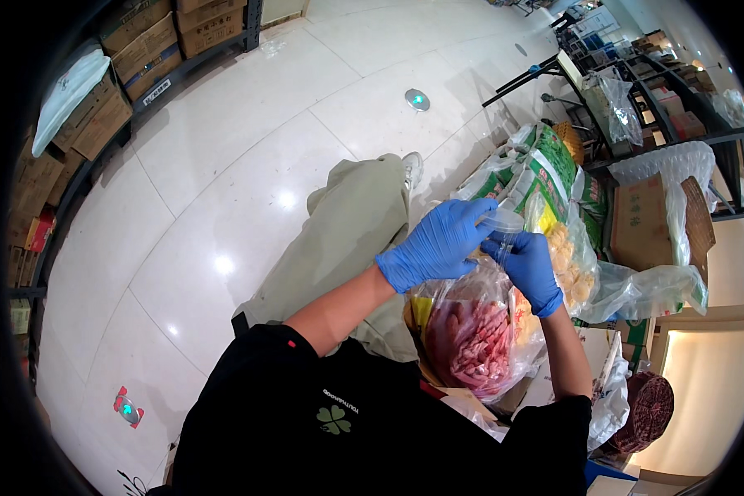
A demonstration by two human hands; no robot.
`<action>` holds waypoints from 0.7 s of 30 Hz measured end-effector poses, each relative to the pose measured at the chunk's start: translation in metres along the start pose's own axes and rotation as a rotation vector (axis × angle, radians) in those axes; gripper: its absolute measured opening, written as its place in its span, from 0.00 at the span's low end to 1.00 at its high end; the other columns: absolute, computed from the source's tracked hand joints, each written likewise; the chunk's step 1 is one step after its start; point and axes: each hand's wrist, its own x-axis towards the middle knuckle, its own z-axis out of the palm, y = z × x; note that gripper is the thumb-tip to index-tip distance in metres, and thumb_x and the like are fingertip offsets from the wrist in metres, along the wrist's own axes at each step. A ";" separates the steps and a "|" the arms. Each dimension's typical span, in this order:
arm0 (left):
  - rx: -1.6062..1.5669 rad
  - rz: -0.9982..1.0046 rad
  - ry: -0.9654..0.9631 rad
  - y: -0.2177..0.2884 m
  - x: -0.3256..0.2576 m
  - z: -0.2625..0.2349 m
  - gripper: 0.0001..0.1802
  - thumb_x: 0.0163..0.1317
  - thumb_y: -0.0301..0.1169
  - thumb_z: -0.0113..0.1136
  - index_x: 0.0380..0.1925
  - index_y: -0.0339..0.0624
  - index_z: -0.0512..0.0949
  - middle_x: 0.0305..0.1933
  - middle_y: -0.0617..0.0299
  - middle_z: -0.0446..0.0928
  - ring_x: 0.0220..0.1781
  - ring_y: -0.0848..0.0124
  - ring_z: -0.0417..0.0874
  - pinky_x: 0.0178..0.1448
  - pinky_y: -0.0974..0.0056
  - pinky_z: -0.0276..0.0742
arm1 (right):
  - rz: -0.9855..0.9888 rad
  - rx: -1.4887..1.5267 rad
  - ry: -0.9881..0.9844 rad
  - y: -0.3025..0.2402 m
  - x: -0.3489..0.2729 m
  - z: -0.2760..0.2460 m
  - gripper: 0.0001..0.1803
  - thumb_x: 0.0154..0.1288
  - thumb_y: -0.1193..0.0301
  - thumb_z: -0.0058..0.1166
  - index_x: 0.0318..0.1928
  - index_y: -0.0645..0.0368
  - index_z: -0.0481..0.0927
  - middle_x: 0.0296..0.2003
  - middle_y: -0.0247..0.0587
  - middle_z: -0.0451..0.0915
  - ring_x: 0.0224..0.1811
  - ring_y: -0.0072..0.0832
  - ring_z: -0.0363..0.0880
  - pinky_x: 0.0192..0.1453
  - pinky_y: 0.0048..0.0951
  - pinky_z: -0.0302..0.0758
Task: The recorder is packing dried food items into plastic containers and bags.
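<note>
Right of centre: left hand [476, 240], right hand [504, 248] both pinching clear plastic piece [504, 221]. Best braced lightly, kept off reddish bagged pieces [471, 341] below.

From here, the gloved fingers [475, 207], right of centre, are bright blue; below, pinkish-red contents [471, 343]; above, green-and-white sacks [550, 161]; lower centre, a black shirt [264, 446] with a green clover print [334, 419].

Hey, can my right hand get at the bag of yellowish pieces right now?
Probably yes: the bag of yellowish pieces appears just beside the right hand, nothing visibly between them, though it holds clear plastic.
</note>
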 end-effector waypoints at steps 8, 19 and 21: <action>-0.148 -0.074 -0.020 -0.005 0.002 -0.008 0.42 0.45 0.37 0.78 0.62 0.39 0.73 0.65 0.47 0.69 0.57 0.46 0.80 0.60 0.48 0.78 | 0.066 0.122 -0.170 -0.019 -0.001 -0.026 0.17 0.69 0.78 0.56 0.57 0.62 0.86 0.36 0.46 0.89 0.26 0.18 0.79 0.37 0.30 0.80; -0.355 -0.065 -0.099 -0.008 0.003 -0.006 0.47 0.44 0.40 0.78 0.68 0.46 0.70 0.67 0.49 0.68 0.60 0.47 0.80 0.63 0.50 0.80 | -0.100 -0.368 -0.579 -0.043 -0.010 -0.045 0.49 0.50 0.85 0.45 0.79 0.50 0.63 0.39 0.64 0.83 0.38 0.58 0.84 0.48 0.45 0.82; -0.437 -0.100 -0.129 -0.005 0.003 -0.009 0.48 0.45 0.41 0.78 0.69 0.46 0.69 0.66 0.48 0.69 0.61 0.47 0.79 0.63 0.50 0.80 | -0.171 -0.383 -0.563 -0.041 -0.012 -0.049 0.52 0.49 0.82 0.49 0.80 0.49 0.59 0.41 0.64 0.83 0.40 0.61 0.83 0.48 0.48 0.82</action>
